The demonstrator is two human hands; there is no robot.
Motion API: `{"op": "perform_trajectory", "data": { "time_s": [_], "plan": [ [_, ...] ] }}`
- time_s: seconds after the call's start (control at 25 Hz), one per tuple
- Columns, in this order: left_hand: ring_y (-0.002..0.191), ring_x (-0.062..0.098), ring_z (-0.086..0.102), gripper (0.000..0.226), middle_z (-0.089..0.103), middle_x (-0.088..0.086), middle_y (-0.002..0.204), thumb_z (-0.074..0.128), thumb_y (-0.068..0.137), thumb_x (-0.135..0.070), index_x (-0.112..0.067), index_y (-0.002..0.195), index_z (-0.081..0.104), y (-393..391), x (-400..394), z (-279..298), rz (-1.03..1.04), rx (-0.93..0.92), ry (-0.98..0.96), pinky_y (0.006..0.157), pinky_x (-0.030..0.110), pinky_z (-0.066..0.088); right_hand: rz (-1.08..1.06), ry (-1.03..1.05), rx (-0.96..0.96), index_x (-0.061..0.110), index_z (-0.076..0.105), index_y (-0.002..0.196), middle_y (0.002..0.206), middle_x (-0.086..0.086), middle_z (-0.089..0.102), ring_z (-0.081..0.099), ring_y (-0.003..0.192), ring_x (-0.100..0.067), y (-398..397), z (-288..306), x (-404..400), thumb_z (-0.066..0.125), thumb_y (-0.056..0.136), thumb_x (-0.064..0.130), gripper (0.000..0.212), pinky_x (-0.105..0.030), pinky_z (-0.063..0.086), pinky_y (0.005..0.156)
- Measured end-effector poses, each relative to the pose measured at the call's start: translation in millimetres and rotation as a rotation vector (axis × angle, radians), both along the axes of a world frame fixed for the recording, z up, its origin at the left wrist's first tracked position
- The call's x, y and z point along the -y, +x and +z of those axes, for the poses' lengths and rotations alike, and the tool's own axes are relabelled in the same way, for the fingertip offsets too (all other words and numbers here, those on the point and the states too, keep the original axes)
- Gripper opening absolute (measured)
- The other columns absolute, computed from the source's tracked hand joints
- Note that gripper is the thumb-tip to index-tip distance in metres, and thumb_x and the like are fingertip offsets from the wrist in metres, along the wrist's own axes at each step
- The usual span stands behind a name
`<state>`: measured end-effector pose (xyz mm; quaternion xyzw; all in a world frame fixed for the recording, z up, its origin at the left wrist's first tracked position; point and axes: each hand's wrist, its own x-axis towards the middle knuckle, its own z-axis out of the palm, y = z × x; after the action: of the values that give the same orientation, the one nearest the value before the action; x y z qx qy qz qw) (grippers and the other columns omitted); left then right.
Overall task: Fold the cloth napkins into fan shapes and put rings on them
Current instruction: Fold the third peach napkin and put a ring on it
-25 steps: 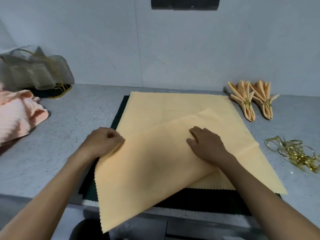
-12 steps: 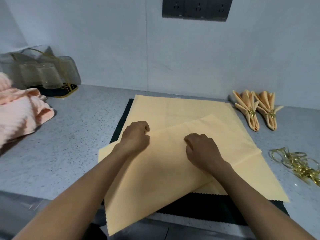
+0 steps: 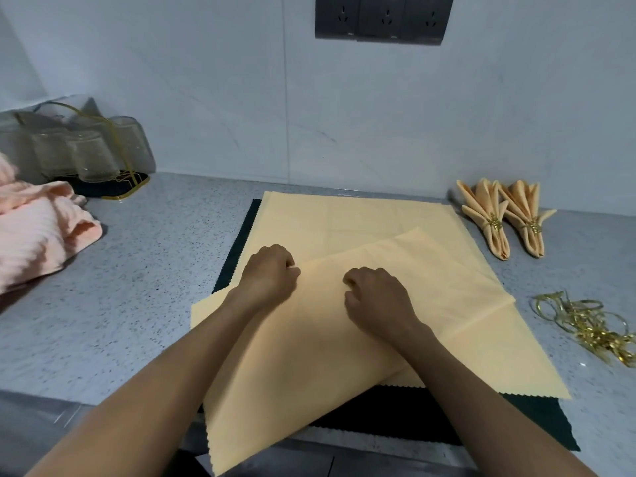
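Note:
A pale yellow napkin [image 3: 309,359] lies askew on top of a second, flat yellow napkin [image 3: 347,218]; both rest on a dark green mat [image 3: 416,418]. My left hand [image 3: 270,275] has its fingers curled at the top napkin's upper left edge and pinches the cloth. My right hand [image 3: 377,299] sits a little to the right on the same napkin, fingers curled into the fabric. Two finished fan-folded napkins [image 3: 487,215] [image 3: 526,215] with gold rings lie at the back right. A loose pile of gold rings [image 3: 585,325] lies right of the mat.
A pink towel [image 3: 38,235] is heaped at the left. Behind it, a gold wire rack holds upturned glasses [image 3: 86,156]. The wall with a dark socket strip [image 3: 382,17] closes the back. The top napkin's corner hangs over the counter's front edge [image 3: 86,407].
My left hand has slid right along the top napkin's edge, closer to my right hand. My right hand's fingers have curled from flat into the cloth. The view has tilted up a little.

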<state>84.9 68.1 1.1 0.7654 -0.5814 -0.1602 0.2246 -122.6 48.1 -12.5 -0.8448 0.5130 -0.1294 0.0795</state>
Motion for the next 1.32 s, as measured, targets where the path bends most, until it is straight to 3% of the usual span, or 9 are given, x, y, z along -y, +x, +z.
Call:
{"op": "perform_trajectory", "data": {
  "time_s": [0.12,0.24,0.36,0.52,0.72,0.84,1.08,1.2,1.32],
  "plan": [
    [0.058,0.023,0.053,0.013,0.062,0.005,0.063,0.071,0.08,-0.005,-0.009,0.068,0.068,-8.1,2.4,24.8,0.041,-0.525,0.193,0.06,0.028,0.048,-0.083,0.124,0.3,0.025,0.067,0.107,0.097,0.01,0.067,0.06,0.094,-0.016,2.2,5.9,-1.7,0.055,0.089,0.029,0.021,-0.03,0.047,0.078],
    [0.062,0.022,0.064,0.009,0.071,0.01,0.07,0.082,0.075,-0.004,-0.007,0.074,0.074,-27.1,-14.5,44.1,-0.026,-0.794,0.224,0.069,0.031,0.055,-0.004,0.243,0.652,0.029,0.066,0.108,0.085,0.009,0.066,0.063,0.079,-0.014,0.9,19.7,-8.4,0.061,0.088,0.029,0.021,-0.032,0.051,0.072],
    [0.063,0.021,0.063,0.011,0.07,0.011,0.071,0.083,0.074,-0.008,-0.006,0.077,0.073,-44.7,-29.7,48.0,-0.083,-0.913,0.17,0.066,0.029,0.051,0.084,0.289,0.754,0.03,0.065,0.116,0.086,0.002,0.069,0.067,0.07,-0.017,-9.3,35.4,-20.9,0.057,0.093,0.021,0.026,-0.037,0.056,0.067],
    [0.057,0.013,0.053,0.013,0.062,0.003,0.065,0.07,0.086,-0.006,-0.01,0.075,0.075,-64.4,-43.0,45.7,-0.173,-0.963,0.208,0.052,0.022,0.043,-0.023,0.531,0.97,0.007,0.07,0.092,0.085,-0.015,0.069,0.065,0.067,-0.025,-27.3,50.7,-32.7,0.063,0.094,0.02,0.014,-0.044,0.058,0.064],
    [0.07,0.016,0.07,0.009,0.074,0.012,0.084,0.066,0.089,-0.001,0.004,0.092,0.073,-83.0,-56.3,41.0,-0.237,-1.002,0.26,0.064,0.025,0.058,-0.172,0.639,1.128,-0.007,0.065,0.095,0.075,-0.011,0.07,0.066,0.064,-0.019,-39.4,50.7,-46.9,0.069,0.087,0.008,0.017,-0.032,0.059,0.061],
    [0.081,0.024,0.071,0.014,0.074,0.018,0.091,0.064,0.092,-0.003,0.007,0.096,0.072,-87.1,-59.6,37.5,-0.218,-1.015,0.261,0.077,0.033,0.06,-0.197,0.697,1.131,0.001,0.067,0.092,0.072,-0.005,0.069,0.064,0.059,-0.013,-44.6,48.1,-54.7,0.073,0.085,0.013,0.015,-0.023,0.051,0.053],
    [0.049,0.011,0.047,0.027,0.056,-0.005,0.055,0.057,0.092,-0.008,-0.018,0.068,0.063,-96.8,-61.1,34.1,0.029,-0.878,0.052,0.047,0.02,0.037,-0.275,0.37,0.809,0.018,0.07,0.081,0.068,0.009,0.062,0.056,0.065,-0.008,-47.4,39.0,-43.9,0.06,0.08,0.004,0.018,-0.022,0.042,0.061],
    [0.062,0.017,0.057,0.022,0.067,0.005,0.073,0.05,0.091,-0.004,-0.014,0.083,0.068,-44.7,-53.5,31.0,0.391,-0.952,-0.208,0.06,0.028,0.052,-0.457,0.177,0.732,0.019,0.071,0.07,0.08,0.01,0.065,0.056,0.079,-0.005,-88.3,44.3,-22.1,0.053,0.087,0.0,0.03,-0.024,0.042,0.068],
    [0.074,0.023,0.055,0.019,0.064,0.01,0.079,0.049,0.093,-0.007,-0.012,0.08,0.062,17.4,-68.9,22.5,0.602,-0.719,-0.266,0.063,0.036,0.051,-0.672,0.066,0.64,0.016,0.069,0.066,0.073,0.002,0.068,0.061,0.07,-0.012,-148.4,39.7,-4.1,0.056,0.084,-0.002,0.029,-0.026,0.049,0.06]
  ]
}}
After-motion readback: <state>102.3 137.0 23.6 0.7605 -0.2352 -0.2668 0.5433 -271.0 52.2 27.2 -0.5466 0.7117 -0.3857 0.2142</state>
